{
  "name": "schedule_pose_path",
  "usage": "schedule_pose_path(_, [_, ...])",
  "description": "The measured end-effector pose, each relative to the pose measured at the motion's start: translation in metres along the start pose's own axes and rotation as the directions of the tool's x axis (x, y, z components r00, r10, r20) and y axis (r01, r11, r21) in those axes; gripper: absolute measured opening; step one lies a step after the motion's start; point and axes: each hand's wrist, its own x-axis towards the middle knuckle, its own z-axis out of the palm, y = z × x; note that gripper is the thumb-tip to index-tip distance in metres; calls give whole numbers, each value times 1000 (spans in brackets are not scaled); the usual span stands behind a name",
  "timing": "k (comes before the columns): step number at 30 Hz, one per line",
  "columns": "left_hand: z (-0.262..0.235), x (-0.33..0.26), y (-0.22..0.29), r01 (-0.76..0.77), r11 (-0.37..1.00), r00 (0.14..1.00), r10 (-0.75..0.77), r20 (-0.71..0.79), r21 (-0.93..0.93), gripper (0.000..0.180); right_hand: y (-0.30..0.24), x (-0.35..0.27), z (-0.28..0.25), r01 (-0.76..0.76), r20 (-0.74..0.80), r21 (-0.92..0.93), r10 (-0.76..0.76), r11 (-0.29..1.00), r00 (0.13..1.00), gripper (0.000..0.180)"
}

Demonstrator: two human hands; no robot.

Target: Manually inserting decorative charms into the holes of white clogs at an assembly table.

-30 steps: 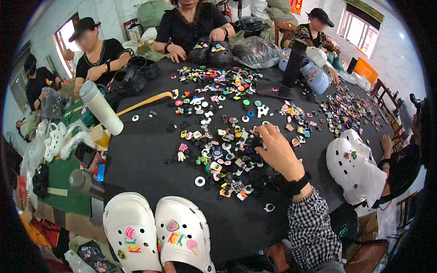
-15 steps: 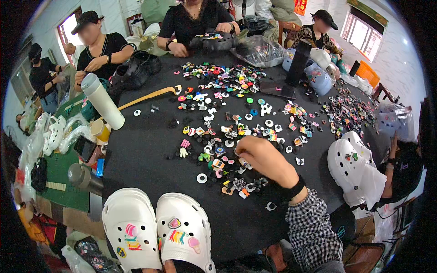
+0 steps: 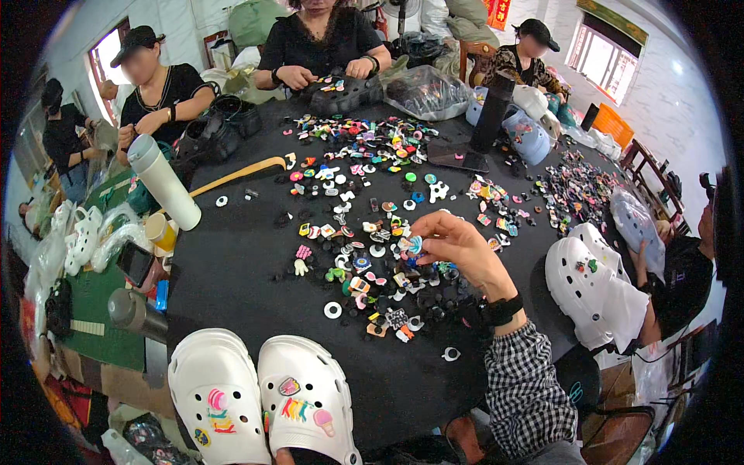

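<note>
My right hand (image 3: 465,252) is over the spread of shoe charms (image 3: 372,271), thumb and fingers pinching a small blue-and-white striped shoe charm (image 3: 415,245). At the near left edge of the table, two white clogs (image 3: 213,364) stand side by side, toes pointing away from me. Pink, yellow and rainbow-coloured charms sit in their holes. Of my left hand (image 3: 285,456) only a bit of skin shows at the heel opening of the right-hand clog; it appears to hold the pair, its fingers mostly hidden.
A pale bottle (image 3: 164,182), a yellow cup (image 3: 160,232) and a wooden stick (image 3: 236,176) lie left. Another white clog pair (image 3: 593,283) is at right, held by a co-worker. Across the table a person handles a black clog (image 3: 345,94). A phone (image 3: 459,157) lies near a black stand.
My right hand has lifted from among the charms and turned, now with the striped charm between its fingers. The view has shifted slightly. The person across has moved the black clog's charms with both hands.
</note>
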Motion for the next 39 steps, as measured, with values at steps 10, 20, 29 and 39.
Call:
schedule_pose_path(10, [3, 2, -6, -27, 1000, 1000, 27, 5, -3, 32, -3, -2, -16, 62, -146, 76, -51, 995, 988, 17])
schedule_pose_path(20, [5, 2, 1, -35, 999, 999, 34, -39, -16, 30, -8, -14, -26, -19, -148, -639, -99, 769, 984, 14])
schedule_pose_path(29, [1, 3, -2, -57, 998, 998, 57, -2, -6, 30, 34, -11, -40, -38, -114, -859, -119, 510, 986, 19])
schedule_pose_path(39, [6, 5, -8, -142, 990, 988, 142, -65, 4, 27, 25, -4, -38, 173, 77, -819, -194, 547, 978, 24])
